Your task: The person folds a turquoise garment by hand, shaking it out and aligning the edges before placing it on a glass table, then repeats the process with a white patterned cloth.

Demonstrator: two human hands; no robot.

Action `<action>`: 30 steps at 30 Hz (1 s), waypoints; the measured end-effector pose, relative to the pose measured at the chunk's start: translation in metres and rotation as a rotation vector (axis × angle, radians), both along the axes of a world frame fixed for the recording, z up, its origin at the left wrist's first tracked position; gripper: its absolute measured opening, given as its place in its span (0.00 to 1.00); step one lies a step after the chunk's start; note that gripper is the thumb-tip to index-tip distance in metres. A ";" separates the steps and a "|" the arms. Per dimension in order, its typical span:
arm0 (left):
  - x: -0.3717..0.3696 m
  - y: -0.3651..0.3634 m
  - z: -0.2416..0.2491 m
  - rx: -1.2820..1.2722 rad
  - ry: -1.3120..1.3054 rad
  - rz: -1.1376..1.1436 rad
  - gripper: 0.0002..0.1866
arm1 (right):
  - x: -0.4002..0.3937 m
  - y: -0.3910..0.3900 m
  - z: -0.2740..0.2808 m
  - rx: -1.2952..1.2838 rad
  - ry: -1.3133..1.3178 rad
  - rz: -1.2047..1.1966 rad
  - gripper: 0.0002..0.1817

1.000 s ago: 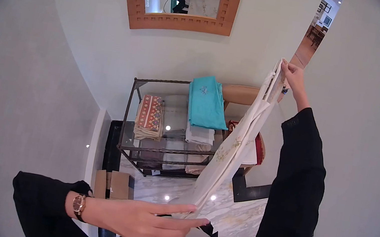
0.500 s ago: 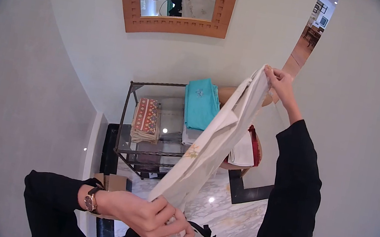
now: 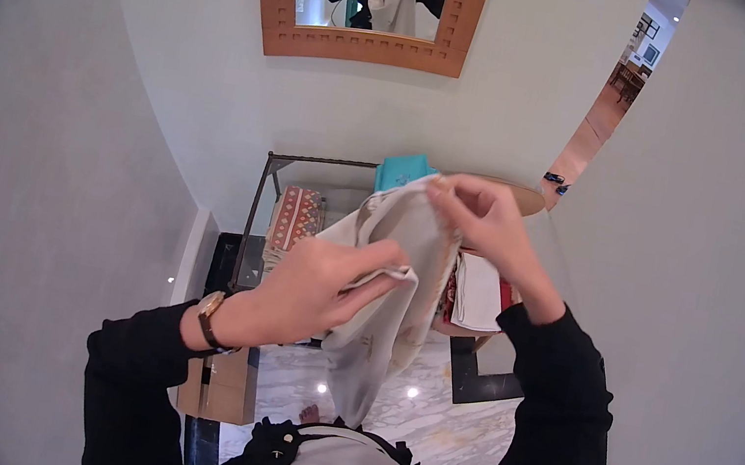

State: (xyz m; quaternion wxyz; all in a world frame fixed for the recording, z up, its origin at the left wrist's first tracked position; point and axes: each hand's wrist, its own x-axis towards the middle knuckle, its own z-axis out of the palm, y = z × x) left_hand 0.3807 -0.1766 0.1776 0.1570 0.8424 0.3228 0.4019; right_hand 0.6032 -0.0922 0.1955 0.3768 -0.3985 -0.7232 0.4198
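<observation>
A cream cloth (image 3: 366, 356) with faint embroidery hangs in loose folds in front of me, its lower end hanging over the floor. My left hand (image 3: 308, 286), a watch on its wrist, pinches one edge of it near the middle of the view. Higher and to the right, my right hand (image 3: 490, 225) grips the cloth's top corner between thumb and fingers. The two hands are fairly close together, with the fabric sagging between them. Behind the cloth, a folded turquoise cloth (image 3: 403, 172) is partly hidden.
A metal-framed glass rack (image 3: 323, 162) stands against the wall, holding a patterned stack of fabric (image 3: 299, 215). White folded cloth (image 3: 479, 291) lies on a seat at right. A wood-framed mirror (image 3: 364, 53) hangs above. A cardboard box (image 3: 233, 387) sits on the floor at left.
My hands have come closer together: the left rose, the right came down and leftward. The cloth, stretched diagonally before, now hangs slack between them.
</observation>
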 end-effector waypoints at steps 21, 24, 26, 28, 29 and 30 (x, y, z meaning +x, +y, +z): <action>-0.014 0.009 -0.013 -0.535 -0.409 -0.270 0.14 | -0.010 -0.051 -0.027 -0.034 0.163 0.071 0.15; -0.034 0.012 -0.026 -0.636 -0.079 -0.461 0.20 | -0.001 -0.045 -0.026 -0.017 0.212 0.003 0.15; -0.049 0.012 -0.032 -0.686 0.280 -0.576 0.24 | 0.007 -0.038 -0.029 0.039 0.212 -0.062 0.15; -0.056 0.006 -0.042 -0.664 0.363 -0.649 0.26 | 0.011 -0.030 -0.034 0.052 0.238 -0.112 0.15; -0.056 0.001 -0.047 -0.652 0.405 -0.685 0.26 | 0.014 -0.028 -0.037 0.067 0.231 -0.108 0.15; -0.055 -0.001 -0.052 -0.486 0.301 -0.771 0.29 | 0.017 -0.027 -0.041 0.080 0.224 -0.105 0.15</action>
